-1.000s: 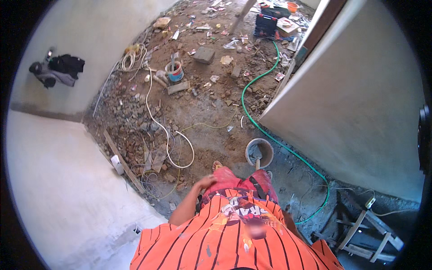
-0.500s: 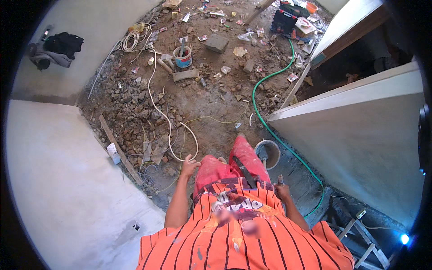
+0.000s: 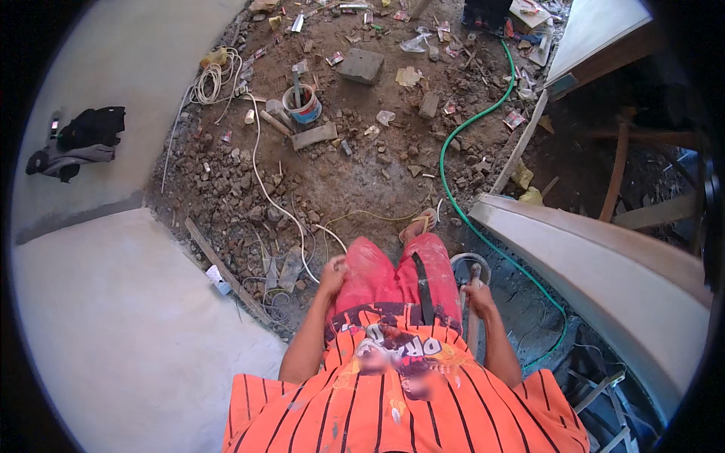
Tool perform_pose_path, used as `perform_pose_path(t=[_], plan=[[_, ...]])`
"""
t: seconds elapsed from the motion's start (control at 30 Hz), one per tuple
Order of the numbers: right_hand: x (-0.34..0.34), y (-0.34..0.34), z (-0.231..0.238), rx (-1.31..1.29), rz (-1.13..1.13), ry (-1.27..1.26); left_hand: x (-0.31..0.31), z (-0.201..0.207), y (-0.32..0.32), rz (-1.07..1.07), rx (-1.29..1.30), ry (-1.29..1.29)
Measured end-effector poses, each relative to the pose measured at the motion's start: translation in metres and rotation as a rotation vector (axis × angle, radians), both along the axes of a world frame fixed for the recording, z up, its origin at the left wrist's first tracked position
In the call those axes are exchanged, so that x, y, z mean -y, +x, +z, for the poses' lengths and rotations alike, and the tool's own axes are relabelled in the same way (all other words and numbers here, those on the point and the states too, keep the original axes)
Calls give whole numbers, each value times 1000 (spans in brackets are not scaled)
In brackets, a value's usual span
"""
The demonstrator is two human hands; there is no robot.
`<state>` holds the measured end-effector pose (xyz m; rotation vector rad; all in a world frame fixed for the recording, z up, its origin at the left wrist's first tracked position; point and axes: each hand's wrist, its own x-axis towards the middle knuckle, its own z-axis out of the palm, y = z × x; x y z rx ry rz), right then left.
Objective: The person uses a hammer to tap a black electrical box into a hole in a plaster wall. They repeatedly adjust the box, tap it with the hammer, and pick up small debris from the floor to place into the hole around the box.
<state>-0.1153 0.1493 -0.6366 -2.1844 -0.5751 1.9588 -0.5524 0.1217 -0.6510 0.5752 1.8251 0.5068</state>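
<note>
Leftmost, dark clothes (image 3: 87,136) hang against a plastered wall (image 3: 106,200). Coil of pale cable (image 3: 214,84) on rubble at the wall's foot; plank (image 3: 226,268) lies lower down, slanting, white box (image 3: 217,278) just beside it. White hose (image 3: 264,177) snakes over the broken ground toward the wearer's legs. Small pail (image 3: 305,113) upright beyond, a flat tool (image 3: 297,89) standing in it.

Left hand (image 3: 332,277) slack at the left thigh, fingers loosely bent; contact with the cloth cannot be told. Grey block (image 3: 362,66) farther out on the dirt. Red trousers (image 3: 370,275), pale smears on them; sandalled foot (image 3: 421,224) shows past the knees.

Bucket (image 3: 461,264) on the floor just outside the right thigh, partly covered from view. Right hand (image 3: 477,294) clamped on a greyish handle (image 3: 475,270), whose knobbed end sticks up past the fingers, in line with the bucket's mouth; cannot tell whether they touch. Green hose (image 3: 449,174) curves down right of the bucket. Far right and low, a wooden frame (image 3: 600,392).
</note>
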Motion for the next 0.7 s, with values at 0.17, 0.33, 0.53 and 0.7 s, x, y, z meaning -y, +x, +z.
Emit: perform_pose_path(t=[0.17, 0.33, 0.53, 0.7], plan=[[-78, -28, 46, -176, -112, 27, -119, 34, 4, 2, 75, 6], [-96, -63, -3, -91, -118, -21, -161, -36, -5, -327, 36, 24], [-121, -142, -61, -282, -507, -52, -214, -129, -24, -679, -159, -98], [-145, -212, -158, -278, -611, -27, -252, -275, -76, -931, -220, -50]])
